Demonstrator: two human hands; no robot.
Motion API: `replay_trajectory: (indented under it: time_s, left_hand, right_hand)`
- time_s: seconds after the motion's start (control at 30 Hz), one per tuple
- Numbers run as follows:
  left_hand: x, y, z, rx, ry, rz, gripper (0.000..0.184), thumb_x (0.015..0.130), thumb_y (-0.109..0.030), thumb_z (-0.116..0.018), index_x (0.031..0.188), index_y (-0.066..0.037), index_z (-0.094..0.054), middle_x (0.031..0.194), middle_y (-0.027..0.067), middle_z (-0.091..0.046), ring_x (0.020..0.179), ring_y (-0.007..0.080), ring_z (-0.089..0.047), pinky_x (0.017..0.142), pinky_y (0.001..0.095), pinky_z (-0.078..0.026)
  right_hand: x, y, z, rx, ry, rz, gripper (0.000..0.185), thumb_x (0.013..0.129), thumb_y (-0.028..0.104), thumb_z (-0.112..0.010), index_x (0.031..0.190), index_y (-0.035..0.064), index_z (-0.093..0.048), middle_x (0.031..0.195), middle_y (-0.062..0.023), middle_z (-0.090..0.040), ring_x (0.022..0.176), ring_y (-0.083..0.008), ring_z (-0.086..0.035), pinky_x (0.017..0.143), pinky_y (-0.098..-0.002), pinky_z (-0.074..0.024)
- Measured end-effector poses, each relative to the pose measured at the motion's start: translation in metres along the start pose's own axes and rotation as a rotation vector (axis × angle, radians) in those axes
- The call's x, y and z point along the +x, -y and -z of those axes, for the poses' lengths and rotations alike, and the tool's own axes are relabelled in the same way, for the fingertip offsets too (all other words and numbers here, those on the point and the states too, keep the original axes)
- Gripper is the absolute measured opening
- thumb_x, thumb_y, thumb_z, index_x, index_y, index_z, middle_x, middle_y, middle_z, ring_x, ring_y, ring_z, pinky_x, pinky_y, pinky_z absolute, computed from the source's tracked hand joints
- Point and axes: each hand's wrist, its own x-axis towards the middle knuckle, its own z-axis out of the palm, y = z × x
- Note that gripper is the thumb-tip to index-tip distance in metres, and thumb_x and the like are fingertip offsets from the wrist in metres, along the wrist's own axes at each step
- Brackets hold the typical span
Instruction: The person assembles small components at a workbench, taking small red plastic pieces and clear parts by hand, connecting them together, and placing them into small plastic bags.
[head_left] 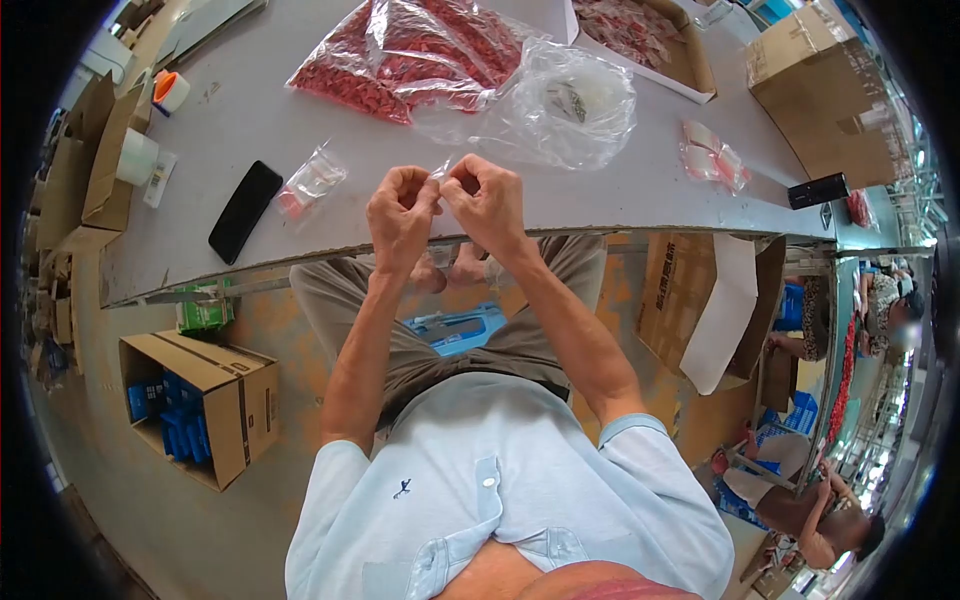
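Note:
My left hand [404,215] and my right hand [485,205] meet above the front edge of the grey table [590,200]. Both are closed in a pinch, thumbs and forefingers close together, on a small piece of clear plastic [442,170]; whether it is a bag cannot be made out. Just beyond them lies a large clear bag of small red pieces [400,60]. Its crumpled open plastic [570,110] spreads to the right, with a few small dark items inside. To the left of my left hand are small clear packets [314,183] with white and pink contents.
A black phone [245,212] lies at left, near tape rolls [170,92]. More packets [712,158], a black cylindrical object [818,191] and a cardboard box [825,80] stand at right. An open carton [200,405] sits on the floor; other people work at far right.

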Motion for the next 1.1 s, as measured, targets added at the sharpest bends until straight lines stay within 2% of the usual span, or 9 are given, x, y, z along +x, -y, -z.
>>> replay_trajectory:
  time_s: [0.17,0.23,0.37,0.47,0.53,0.63,0.97,1.03,1.1]
  left_hand:
    - [0.007,0.008,-0.008,-0.150,0.016,0.032,0.008,0.098,-0.003,-0.068,0.103,0.002,-0.070,0.086,0.0039,-0.071,0.074,0.0084,-0.066,0.068,0.0232,-0.055]
    - [0.012,0.014,-0.012,0.017,0.040,-0.058,0.007,0.097,-0.001,-0.069,0.103,0.002,-0.071,0.085,0.0027,-0.071,0.074,0.0087,-0.066,0.068,0.0235,-0.054]
    - [0.015,0.020,-0.019,0.131,0.051,-0.161,0.008,0.096,0.000,-0.070,0.103,0.001,-0.071,0.083,0.0015,-0.071,0.074,0.0073,-0.064,0.068,0.0236,-0.053]
    - [0.015,0.017,-0.020,0.169,0.008,-0.213,0.008,0.092,-0.002,-0.073,0.099,0.001,-0.072,0.078,0.0039,-0.070,0.069,0.0089,-0.063,0.066,0.0268,-0.053]
    - [0.015,0.017,-0.019,0.190,-0.011,-0.217,0.008,0.092,-0.001,-0.072,0.099,0.001,-0.071,0.078,0.0048,-0.070,0.070,0.0093,-0.064,0.066,0.0266,-0.053]
    - [0.016,0.015,-0.017,0.158,-0.001,-0.186,0.008,0.091,-0.001,-0.072,0.099,0.000,-0.071,0.078,0.0057,-0.070,0.070,0.0099,-0.064,0.066,0.0268,-0.053]
    - [0.015,0.016,-0.016,0.168,0.005,-0.204,0.007,0.094,-0.002,-0.072,0.101,0.001,-0.071,0.079,-0.0002,-0.068,0.072,0.0051,-0.059,0.066,0.0229,-0.051]
    - [0.016,0.015,-0.016,0.167,0.014,-0.195,0.009,0.091,-0.002,-0.073,0.099,0.001,-0.071,0.079,0.0070,-0.071,0.070,0.0116,-0.065,0.067,0.0283,-0.054]
    - [0.018,0.018,-0.017,0.170,0.012,-0.199,0.008,0.091,-0.002,-0.073,0.099,0.001,-0.071,0.079,0.0069,-0.071,0.070,0.0112,-0.065,0.067,0.0281,-0.054]
  right_hand:
    - [-0.002,-0.002,0.020,0.026,0.046,-0.010,0.011,0.086,0.011,-0.071,0.089,0.0015,-0.074,0.074,-0.0145,-0.072,0.063,-0.0207,-0.069,0.060,-0.0338,-0.0550]
    - [0.018,-0.011,0.054,-0.075,0.043,0.180,0.010,0.090,0.010,-0.070,0.093,0.0016,-0.075,0.076,-0.0130,-0.073,0.065,-0.0180,-0.070,0.061,-0.0322,-0.0552]
    - [0.102,-0.052,0.140,-0.288,-0.076,0.070,0.016,0.095,0.011,-0.066,0.101,0.0033,-0.079,0.080,-0.0098,-0.075,0.069,-0.0140,-0.070,0.064,-0.0292,-0.0548]
    - [0.149,-0.098,0.176,-0.330,0.099,-0.057,0.021,0.090,0.014,-0.067,0.104,0.0040,-0.079,0.083,-0.0124,-0.077,0.074,-0.0197,-0.074,0.069,-0.0320,-0.0569]
    - [0.166,-0.106,0.186,-0.734,0.361,-0.073,0.028,0.083,0.017,-0.067,0.105,0.0026,-0.078,0.093,-0.0172,-0.077,0.089,-0.0295,-0.075,0.082,-0.0386,-0.0584]
    - [0.177,-0.115,0.185,-1.056,0.400,-0.015,0.034,0.077,0.019,-0.068,0.105,0.0017,-0.076,0.105,-0.0217,-0.076,0.105,-0.0376,-0.071,0.093,-0.0442,-0.0559]
    - [0.181,-0.109,0.175,-0.939,0.382,-0.237,0.030,0.073,0.014,-0.068,0.099,0.0012,-0.075,0.103,-0.0230,-0.075,0.102,-0.0393,-0.071,0.089,-0.0443,-0.0559]
    - [0.176,-0.095,0.168,-0.821,0.472,-0.347,0.029,0.074,0.014,-0.070,0.099,0.0003,-0.074,0.100,-0.0231,-0.075,0.098,-0.0390,-0.072,0.086,-0.0447,-0.0560]
    - [0.169,-0.107,0.161,-0.840,0.443,-0.170,0.026,0.076,0.014,-0.070,0.098,-0.0001,-0.074,0.098,-0.0230,-0.075,0.096,-0.0385,-0.072,0.085,-0.0445,-0.0560]
